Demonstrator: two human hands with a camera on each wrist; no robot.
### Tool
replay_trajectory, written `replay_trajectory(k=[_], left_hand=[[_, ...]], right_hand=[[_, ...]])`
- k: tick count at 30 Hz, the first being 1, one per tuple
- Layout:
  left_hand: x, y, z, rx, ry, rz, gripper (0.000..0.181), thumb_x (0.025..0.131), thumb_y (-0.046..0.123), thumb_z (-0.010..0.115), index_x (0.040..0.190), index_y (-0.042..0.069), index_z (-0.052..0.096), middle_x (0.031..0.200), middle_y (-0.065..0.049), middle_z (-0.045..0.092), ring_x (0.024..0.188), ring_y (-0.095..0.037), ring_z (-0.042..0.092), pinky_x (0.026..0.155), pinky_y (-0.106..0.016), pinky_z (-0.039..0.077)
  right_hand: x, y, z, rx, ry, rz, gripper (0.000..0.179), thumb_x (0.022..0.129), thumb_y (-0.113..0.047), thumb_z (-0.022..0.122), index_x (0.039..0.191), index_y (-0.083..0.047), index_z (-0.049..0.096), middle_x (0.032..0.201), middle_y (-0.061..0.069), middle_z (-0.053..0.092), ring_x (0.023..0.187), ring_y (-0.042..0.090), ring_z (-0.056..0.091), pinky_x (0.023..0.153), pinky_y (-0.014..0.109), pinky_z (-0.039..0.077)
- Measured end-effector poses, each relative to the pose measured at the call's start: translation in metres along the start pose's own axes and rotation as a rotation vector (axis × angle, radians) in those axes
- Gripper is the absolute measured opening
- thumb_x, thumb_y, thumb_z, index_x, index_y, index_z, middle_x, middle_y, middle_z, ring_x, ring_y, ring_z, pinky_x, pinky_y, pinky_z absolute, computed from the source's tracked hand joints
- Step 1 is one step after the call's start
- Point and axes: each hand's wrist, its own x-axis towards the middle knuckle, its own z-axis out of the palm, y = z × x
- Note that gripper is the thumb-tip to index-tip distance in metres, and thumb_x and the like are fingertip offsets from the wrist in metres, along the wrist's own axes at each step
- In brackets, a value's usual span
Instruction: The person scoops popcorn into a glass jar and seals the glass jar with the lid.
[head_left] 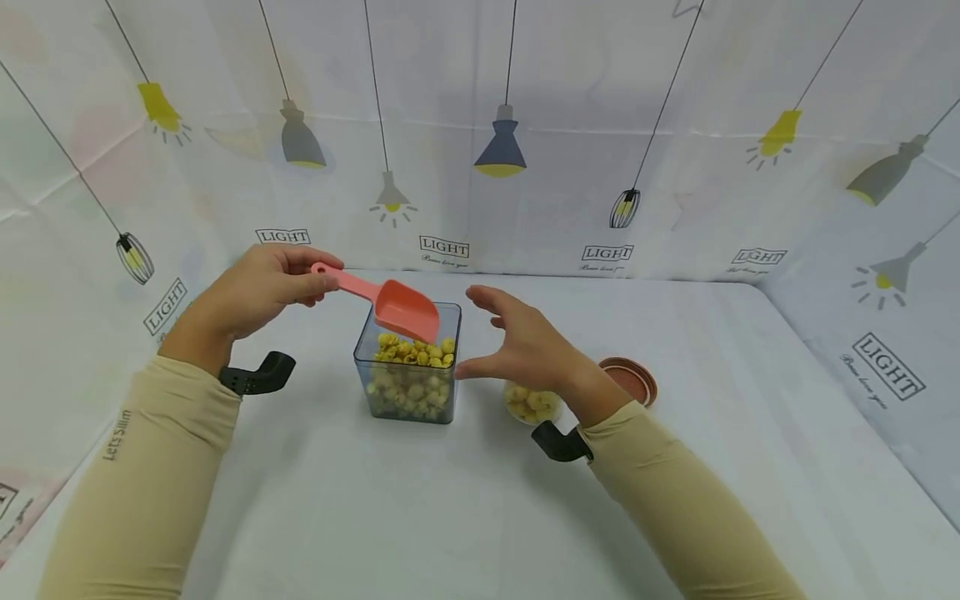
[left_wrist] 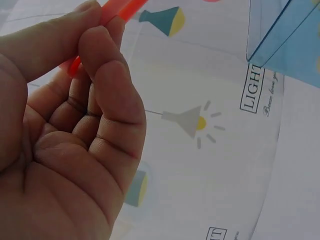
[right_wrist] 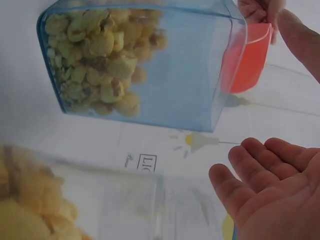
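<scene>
A coral-pink scoop tilts over the mouth of a bluish see-through square container. My left hand pinches the end of its handle between thumb and fingers, up and left of the container. No popcorn shows in the scoop's bowl. Popcorn fills the container's lower part. My right hand is spread, thumb apart from the fingers, with its thumb tip right at the container's right rim in the head view. Below that hand, partly covered by it, stands a clear jar of popcorn.
A reddish-brown round lid lies on the white table, right of the jar and partly behind my right wrist. A white cloth printed with lamps hangs along the back and sides.
</scene>
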Motion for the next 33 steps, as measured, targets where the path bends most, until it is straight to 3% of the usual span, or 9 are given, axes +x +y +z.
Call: replay_trajectory(k=[6,13,21,27,33], left_hand=[[0.002,0.008,-0.011,0.143,-0.012,-0.041,0.042,0.098,0.032,0.066,0.130,0.005,0.064,0.093,-0.009,0.064,0.092,-0.028,0.055,0.082,-0.039,0.044],[0.006,0.024,-0.019,0.262,-0.025,-0.039,0.036,0.098,0.031,0.066,0.125,0.007,0.067,0.092,-0.011,0.064,0.089,-0.028,0.052,0.069,-0.037,0.039],[0.009,0.039,-0.017,0.341,-0.046,-0.042,0.034,0.097,0.030,0.069,0.122,0.007,0.070,0.090,-0.011,0.065,0.089,-0.029,0.054,0.068,-0.038,0.038],[0.012,0.045,-0.016,0.408,-0.066,-0.028,0.032,0.096,0.030,0.070,0.119,0.007,0.072,0.086,-0.008,0.065,0.082,-0.026,0.052,0.061,-0.035,0.037],[0.015,0.058,-0.011,0.492,-0.098,0.004,0.030,0.096,0.026,0.068,0.118,0.005,0.071,0.084,-0.006,0.067,0.081,-0.025,0.056,0.065,-0.037,0.042]], right_hand=[[0.014,-0.005,0.008,-0.054,-0.061,0.031,0.107,0.075,-0.039,0.089,0.157,-0.008,0.028,0.159,0.005,0.033,0.141,0.027,0.038,0.110,0.043,0.037],[0.025,-0.008,0.016,-0.101,-0.105,0.076,0.106,0.077,-0.041,0.086,0.159,-0.010,0.025,0.161,0.004,0.030,0.142,0.029,0.036,0.111,0.046,0.036],[0.029,-0.007,0.018,-0.114,-0.129,0.110,0.107,0.077,-0.044,0.085,0.159,-0.012,0.025,0.161,0.004,0.030,0.146,0.022,0.029,0.114,0.048,0.029],[0.028,-0.005,0.018,-0.092,-0.132,0.111,0.104,0.078,-0.042,0.085,0.159,-0.012,0.026,0.161,0.004,0.031,0.145,0.022,0.030,0.114,0.047,0.030],[0.027,-0.006,0.018,-0.069,-0.130,0.110,0.104,0.078,-0.041,0.085,0.159,-0.012,0.026,0.161,0.003,0.030,0.145,0.022,0.031,0.113,0.046,0.033]])
